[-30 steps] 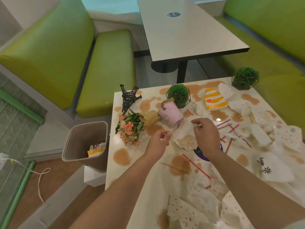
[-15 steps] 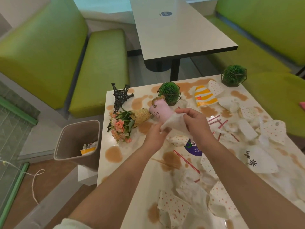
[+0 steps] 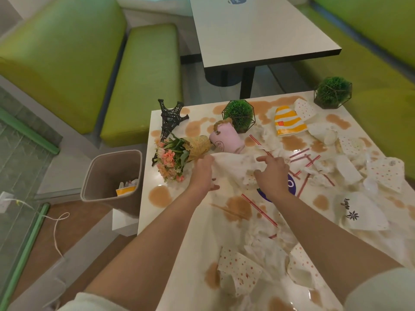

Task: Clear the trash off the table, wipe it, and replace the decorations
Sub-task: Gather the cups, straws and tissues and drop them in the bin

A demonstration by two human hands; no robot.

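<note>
both hands work a crumpled, brown-stained white napkin (image 3: 235, 167) at the middle of the table (image 3: 170, 221): left hand (image 3: 202, 173) pinching its left edge, right hand (image 3: 272, 176) clutching the right. bin (image 3: 112, 176) stands left.

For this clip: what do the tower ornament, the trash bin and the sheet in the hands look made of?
Tower ornament: probably dark metal, matte black, with open lattice; moulded plastic is possible. Trash bin: likely plastic, smooth brown-grey walls and rounded rim. Sheet gripped by the left hand and right hand: thin tissue paper, white, crumpled and stained.
</note>
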